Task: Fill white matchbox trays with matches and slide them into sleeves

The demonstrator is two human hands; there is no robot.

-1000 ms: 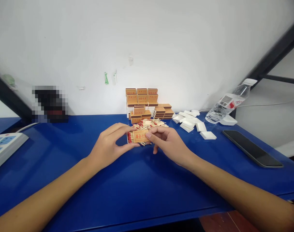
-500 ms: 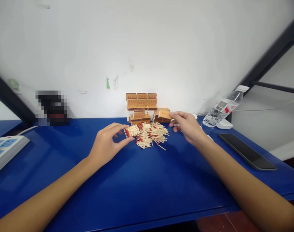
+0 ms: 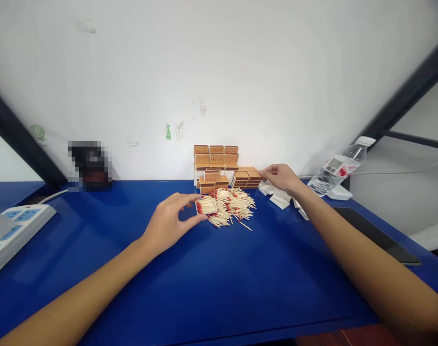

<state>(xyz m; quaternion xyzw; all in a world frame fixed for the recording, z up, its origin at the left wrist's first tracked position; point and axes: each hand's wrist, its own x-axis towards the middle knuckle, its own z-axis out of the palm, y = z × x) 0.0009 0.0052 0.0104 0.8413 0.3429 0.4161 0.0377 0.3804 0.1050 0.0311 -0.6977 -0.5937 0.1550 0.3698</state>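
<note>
My left hand point(image 3: 170, 218) is closed on a small white matchbox tray point(image 3: 206, 212) filled with matches, their red heads toward the left. The tray is held between thumb and fingers at the left edge of a heap of loose matches point(image 3: 237, 205). My right hand point(image 3: 282, 178) pinches the right end of an orange-brown matchbox point(image 3: 255, 175) lying flat on top of a low stack of matchboxes point(image 3: 240, 183). To the left of that stack, more matchboxes point(image 3: 216, 158) stand in tiers against the wall, with printed faces forward.
White folded card pieces point(image 3: 279, 200) lie under and beside my right forearm. A water bottle point(image 3: 339, 168) leans at the right, with a dark phone point(image 3: 375, 235) nearer. A power strip point(image 3: 28, 226) is at the left, and a blurred dark object point(image 3: 91, 166) stands by the wall.
My right hand has lowered the tilted matchbox onto the low stack, where it now lies flat. My left hand still holds the tray of matches. The view has shifted slightly.
</note>
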